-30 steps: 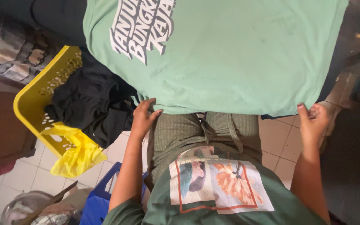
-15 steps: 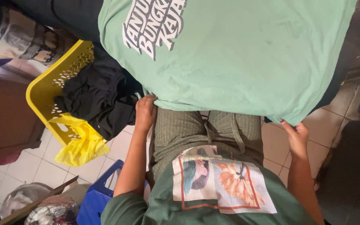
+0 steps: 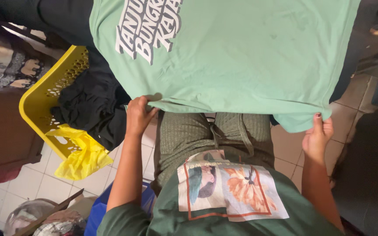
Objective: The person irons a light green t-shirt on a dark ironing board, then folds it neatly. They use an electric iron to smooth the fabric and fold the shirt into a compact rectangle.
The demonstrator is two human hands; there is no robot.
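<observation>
A mint-green T-shirt (image 3: 241,57) with white lettering near its top left lies spread flat in front of me. My left hand (image 3: 137,114) pinches its near hem at the left. My right hand (image 3: 316,136) grips the hem's near right corner, fingers curled over the fabric edge. Below the shirt I see my own olive ribbed trousers (image 3: 197,135) and my dark green top with a printed picture (image 3: 228,188).
A yellow perforated laundry basket (image 3: 44,94) holding black clothes (image 3: 92,105) and a yellow plastic bag (image 3: 82,155) stands at the left on the white tiled floor (image 3: 36,183). A blue container (image 3: 97,209) sits by my left elbow. A dark brown cabinet (image 3: 1,131) is further left.
The view has swung so the shirt and basket sit further right. My right hand has slid along the hem to the shirt's right corner and now grips it.
</observation>
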